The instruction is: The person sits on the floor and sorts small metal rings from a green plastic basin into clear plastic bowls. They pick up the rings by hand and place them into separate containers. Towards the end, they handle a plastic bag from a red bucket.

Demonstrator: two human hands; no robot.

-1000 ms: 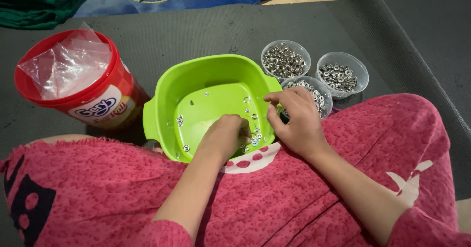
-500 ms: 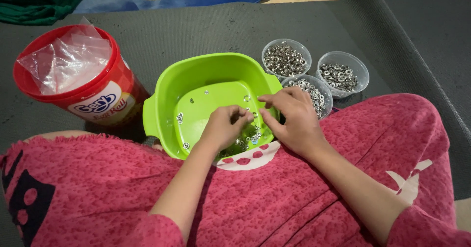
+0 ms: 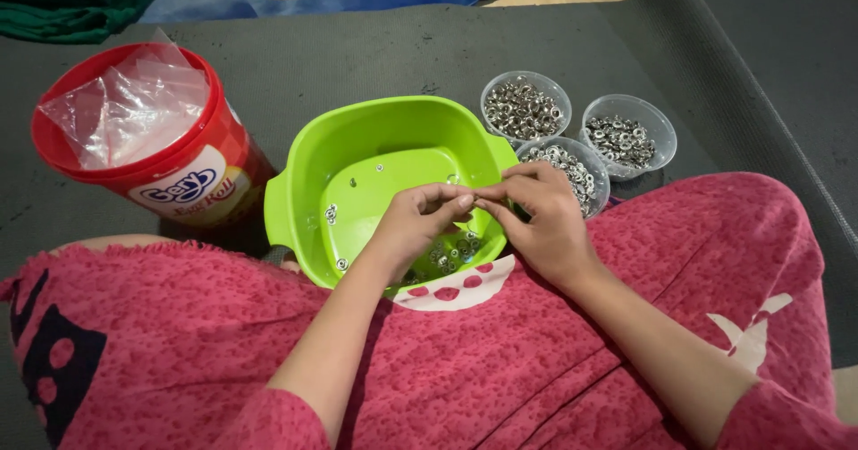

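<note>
Floor: grey mat (image 3: 375,48), matte, faintly ribbed.
Basin: glossy lime plastic tub (image 3: 295,191), loose metal rings inside.
Hands: left hand (image 3: 418,227) and right hand (image 3: 545,218) meet at centre, fingers pinched together on a tiny ring (image 3: 474,201) (barely visible).
Handling: light, hard, slippery; pinch by its rim.
Cups: three clear cups (image 3: 626,110) of rings at 2 o'clock.
Tub: red container (image 3: 192,177) at 10 o'clock.

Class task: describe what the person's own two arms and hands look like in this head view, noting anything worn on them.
Both forearms are bare. The left hand and right hand wear no gloves, and no rings, watch or bracelets show. Short pink speckled sleeves show only at the lower edge of the picture, matching the pink patterned garment over the lap. The fingernails look short and unpainted, as far as the picture shows.
</note>
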